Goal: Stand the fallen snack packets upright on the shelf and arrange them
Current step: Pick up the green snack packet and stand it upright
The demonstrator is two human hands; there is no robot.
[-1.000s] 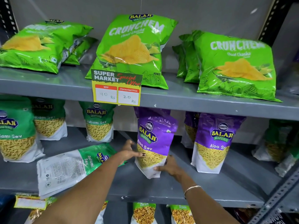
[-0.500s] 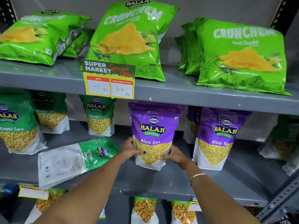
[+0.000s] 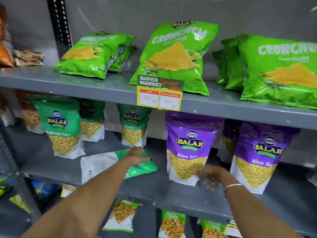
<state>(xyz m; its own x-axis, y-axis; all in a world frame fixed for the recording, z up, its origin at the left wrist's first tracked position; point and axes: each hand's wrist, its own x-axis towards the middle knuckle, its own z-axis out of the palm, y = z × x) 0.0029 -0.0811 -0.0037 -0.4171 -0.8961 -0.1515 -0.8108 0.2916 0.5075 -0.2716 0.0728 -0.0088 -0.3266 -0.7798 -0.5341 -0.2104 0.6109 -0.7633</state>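
A green and white Ratlami Sev packet (image 3: 103,166) lies flat, back side up, on the middle shelf (image 3: 154,188). My left hand (image 3: 138,156) rests on its green top end, fingers spread. A purple Aloo Sev packet (image 3: 189,148) stands upright to the right of it. My right hand (image 3: 211,177) is blurred just beside that packet's lower right corner, fingers apart, holding nothing. A second purple Aloo Sev packet (image 3: 262,157) stands further right. Three green Ratlami Sev packets (image 3: 60,127) stand upright at the left and back.
The upper shelf (image 3: 103,90) carries green Crunchem chip bags (image 3: 175,57), some leaning or lying, and a yellow price tag (image 3: 160,93) hangs on its edge. More packets (image 3: 172,224) stand on the lower shelf. A perforated black upright (image 3: 59,24) stands at the back left.
Both hands let go of the purple Aloo Sev packet, which now stands upright. My left hand moved left onto the fallen green packet. The view shifted left.
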